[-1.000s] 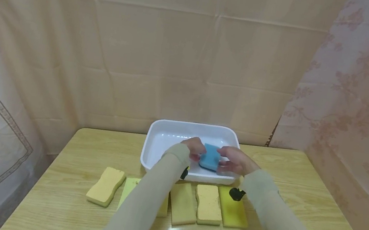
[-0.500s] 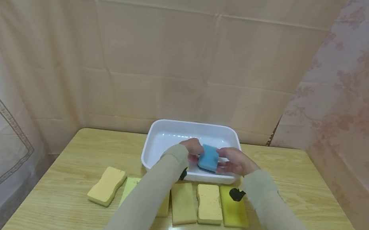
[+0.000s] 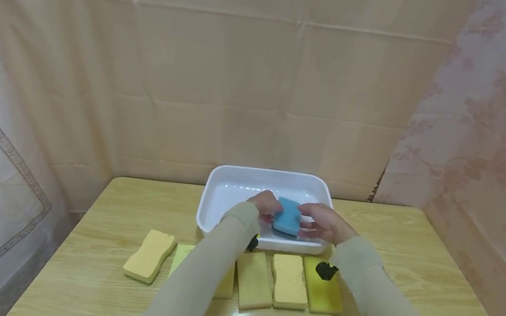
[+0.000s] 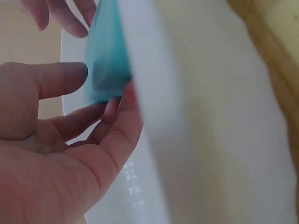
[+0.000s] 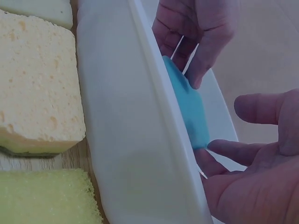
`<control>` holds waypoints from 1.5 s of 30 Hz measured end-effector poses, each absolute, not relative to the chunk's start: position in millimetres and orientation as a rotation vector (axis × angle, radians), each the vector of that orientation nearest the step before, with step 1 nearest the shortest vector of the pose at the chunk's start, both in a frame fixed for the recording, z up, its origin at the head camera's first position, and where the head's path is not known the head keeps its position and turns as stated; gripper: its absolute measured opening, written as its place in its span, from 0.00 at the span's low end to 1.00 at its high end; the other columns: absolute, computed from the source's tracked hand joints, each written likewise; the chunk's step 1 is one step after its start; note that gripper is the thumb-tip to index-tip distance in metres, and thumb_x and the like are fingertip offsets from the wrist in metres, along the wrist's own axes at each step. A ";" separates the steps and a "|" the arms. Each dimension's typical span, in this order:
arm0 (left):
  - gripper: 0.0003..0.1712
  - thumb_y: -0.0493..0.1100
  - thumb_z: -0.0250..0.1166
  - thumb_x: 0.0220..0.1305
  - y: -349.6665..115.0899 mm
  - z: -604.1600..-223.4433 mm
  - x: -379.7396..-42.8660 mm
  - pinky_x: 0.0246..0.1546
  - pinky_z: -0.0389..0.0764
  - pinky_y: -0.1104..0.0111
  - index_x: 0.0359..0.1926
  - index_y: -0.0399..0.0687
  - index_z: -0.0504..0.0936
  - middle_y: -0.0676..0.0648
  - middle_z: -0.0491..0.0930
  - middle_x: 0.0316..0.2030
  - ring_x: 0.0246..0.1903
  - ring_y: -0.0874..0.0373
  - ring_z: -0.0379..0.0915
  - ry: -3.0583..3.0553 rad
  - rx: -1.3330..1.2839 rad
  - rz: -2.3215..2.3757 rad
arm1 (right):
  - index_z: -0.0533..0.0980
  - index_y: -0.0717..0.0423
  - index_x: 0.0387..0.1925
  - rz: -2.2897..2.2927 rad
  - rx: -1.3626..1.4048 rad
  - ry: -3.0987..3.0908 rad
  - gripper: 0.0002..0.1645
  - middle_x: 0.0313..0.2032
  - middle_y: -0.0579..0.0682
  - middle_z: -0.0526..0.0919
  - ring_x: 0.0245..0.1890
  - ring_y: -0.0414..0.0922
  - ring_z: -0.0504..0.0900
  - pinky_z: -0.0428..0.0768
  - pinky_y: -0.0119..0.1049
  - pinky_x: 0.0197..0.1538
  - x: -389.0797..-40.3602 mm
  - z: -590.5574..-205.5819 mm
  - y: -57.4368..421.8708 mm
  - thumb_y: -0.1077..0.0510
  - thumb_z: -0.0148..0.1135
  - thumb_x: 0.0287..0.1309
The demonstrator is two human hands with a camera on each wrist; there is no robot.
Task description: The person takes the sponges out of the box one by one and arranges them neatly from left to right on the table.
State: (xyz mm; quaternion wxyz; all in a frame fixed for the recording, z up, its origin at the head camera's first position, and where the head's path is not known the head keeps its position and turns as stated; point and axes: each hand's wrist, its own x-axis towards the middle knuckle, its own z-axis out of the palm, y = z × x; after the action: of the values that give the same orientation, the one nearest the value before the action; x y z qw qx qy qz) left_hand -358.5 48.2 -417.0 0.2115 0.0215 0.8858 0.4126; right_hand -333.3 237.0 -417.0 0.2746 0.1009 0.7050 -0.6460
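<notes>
A blue block, likely a sponge, [image 3: 287, 217] with a dark underside is inside the white tray [image 3: 218, 219], near its right front. My left hand [image 3: 266, 202] pinches its left end, thumb on one face and fingertips underneath, as the left wrist view shows. On the opposite side, my right hand [image 3: 324, 222] reaches in over the tray's right part. Its fingertips [image 5: 215, 145] touch the blue block's edge, while the thumb [image 5: 257, 108] stands away from it in the right wrist view. The tray's near wall hides part of the block in both wrist views.
In front of the tray, several sponges lie in a row on the wooden table [image 3: 410, 293]: a wavy yellow one [image 3: 149, 256], a tan one [image 3: 255, 283], a cream one [image 3: 289, 282] and a bright yellow one [image 3: 323, 291]. My left forearm covers others. A beige curtain [image 3: 226, 76] hangs behind.
The head view has shifted slightly. Both hands stay at the blue block, which has barely moved or tilted in the tray.
</notes>
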 end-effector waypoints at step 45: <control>0.37 0.35 0.64 0.69 49.7 -396.5 -271.0 0.48 0.84 0.65 0.75 0.37 0.61 0.37 0.69 0.65 0.55 0.48 0.77 2.171 0.295 1.819 | 0.58 0.62 0.76 -1.812 -0.114 2.398 0.32 0.73 0.65 0.60 0.67 0.63 0.68 0.73 0.55 0.65 -267.6 -398.0 257.6 0.62 0.52 0.75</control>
State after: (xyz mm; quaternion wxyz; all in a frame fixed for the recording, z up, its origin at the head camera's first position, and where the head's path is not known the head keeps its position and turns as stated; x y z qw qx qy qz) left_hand -271.0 49.7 -396.5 0.1465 0.1024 0.7541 0.6319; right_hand -267.6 257.6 -398.0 0.0668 -0.0379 0.7955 -0.6011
